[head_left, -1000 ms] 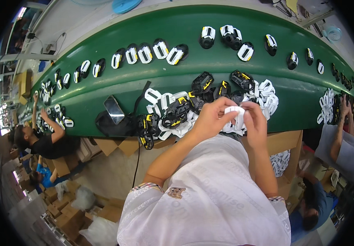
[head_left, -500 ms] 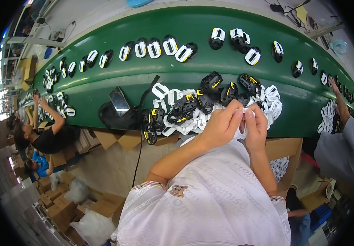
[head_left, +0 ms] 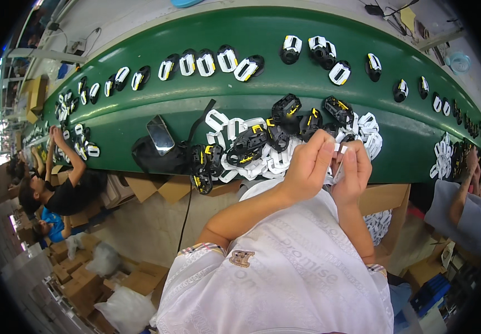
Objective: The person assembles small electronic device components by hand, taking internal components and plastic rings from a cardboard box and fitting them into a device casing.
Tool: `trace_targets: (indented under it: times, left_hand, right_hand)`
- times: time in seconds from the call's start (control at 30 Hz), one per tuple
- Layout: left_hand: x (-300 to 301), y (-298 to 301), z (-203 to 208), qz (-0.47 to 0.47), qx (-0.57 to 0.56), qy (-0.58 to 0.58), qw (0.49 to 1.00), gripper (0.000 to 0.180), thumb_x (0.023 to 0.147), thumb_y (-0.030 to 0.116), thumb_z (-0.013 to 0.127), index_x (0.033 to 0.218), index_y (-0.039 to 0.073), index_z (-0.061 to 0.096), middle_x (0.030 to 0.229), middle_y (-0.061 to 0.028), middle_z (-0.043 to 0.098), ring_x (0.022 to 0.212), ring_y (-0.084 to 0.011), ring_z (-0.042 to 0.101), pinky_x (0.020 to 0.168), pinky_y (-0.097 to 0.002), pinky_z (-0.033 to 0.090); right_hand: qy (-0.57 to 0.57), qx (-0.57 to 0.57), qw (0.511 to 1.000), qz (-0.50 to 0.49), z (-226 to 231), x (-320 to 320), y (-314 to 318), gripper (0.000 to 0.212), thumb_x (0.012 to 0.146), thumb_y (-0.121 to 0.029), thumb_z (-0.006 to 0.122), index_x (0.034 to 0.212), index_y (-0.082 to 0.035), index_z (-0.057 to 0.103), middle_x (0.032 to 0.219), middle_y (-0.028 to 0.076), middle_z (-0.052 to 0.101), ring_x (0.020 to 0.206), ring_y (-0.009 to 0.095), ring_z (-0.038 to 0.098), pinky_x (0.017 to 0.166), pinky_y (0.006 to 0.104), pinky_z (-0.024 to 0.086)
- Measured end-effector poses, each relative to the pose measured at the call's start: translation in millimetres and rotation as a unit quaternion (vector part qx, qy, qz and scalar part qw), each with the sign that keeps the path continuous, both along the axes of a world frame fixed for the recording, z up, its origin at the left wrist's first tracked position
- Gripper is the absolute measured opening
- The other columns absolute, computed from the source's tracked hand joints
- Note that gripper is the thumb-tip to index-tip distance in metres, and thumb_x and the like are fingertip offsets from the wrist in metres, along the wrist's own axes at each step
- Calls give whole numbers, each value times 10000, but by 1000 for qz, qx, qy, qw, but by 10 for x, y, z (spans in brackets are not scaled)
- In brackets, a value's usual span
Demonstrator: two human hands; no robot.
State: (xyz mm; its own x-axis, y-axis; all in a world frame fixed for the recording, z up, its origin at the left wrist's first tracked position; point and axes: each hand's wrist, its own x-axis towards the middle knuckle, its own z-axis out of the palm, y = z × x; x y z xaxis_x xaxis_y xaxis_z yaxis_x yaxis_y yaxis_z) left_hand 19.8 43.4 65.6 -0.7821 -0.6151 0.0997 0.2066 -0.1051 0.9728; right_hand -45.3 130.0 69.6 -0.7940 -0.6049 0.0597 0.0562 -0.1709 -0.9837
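Note:
My left hand (head_left: 309,166) and my right hand (head_left: 351,170) are close together in front of my chest, over the near edge of the green bench. Between them they pinch a white plastic frame piece (head_left: 339,149), mostly covered by the fingers. Just beyond lies a heap of white oval plastic frames (head_left: 276,161). Black-and-yellow plastic housings (head_left: 250,140) rest on and around that heap, and one black housing (head_left: 338,109) lies just beyond my hands.
Assembled white-and-black units (head_left: 205,63) stand in a row along the green bench (head_left: 157,103). A phone (head_left: 161,134) lies on a black bag (head_left: 151,158) to the left. Co-workers sit at both sides. A cardboard box (head_left: 388,197) of white parts stands below right.
My hands have tilted slightly apart, with more of the white piece showing between them. At far right, a co-worker's arm has drawn back from the row, where another white unit now stands.

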Motion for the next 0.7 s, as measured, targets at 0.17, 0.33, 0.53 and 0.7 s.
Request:
trace_targets:
  times: [0.17,0.33,0.53,0.7]
  left_hand:
    - [9,34,-13,19,-86,-2,996,204,936,147,409,796,11,471,565,-71,524,474,-137,522,442,-258,401]
    - [-1,-7,-2,6,-112,-7,994,227,944,168,408,787,13,463,579,-54,518,478,-101,496,447,-240,393]
    - [14,-67,-36,-13,-77,3,997,209,935,151,412,780,17,455,550,-55,496,459,-108,471,455,-234,373]
    - [77,-234,41,-117,-130,-24,984,163,925,150,435,823,24,448,526,-37,486,458,-84,446,447,-238,342]
  right_hand:
    - [13,14,1000,4,13,21,-4,230,928,-184,413,756,-35,448,615,-22,425,556,29,334,479,195,283]
    - [85,43,995,6,32,-7,7,238,930,-185,414,751,-33,450,616,-21,427,561,34,337,483,197,285]
    - [49,36,998,35,33,-86,52,249,917,-184,441,729,-24,479,620,-10,466,555,38,355,481,206,290]
    - [10,86,982,165,195,-225,134,176,825,-85,486,675,-4,532,630,6,527,549,41,412,486,197,301]
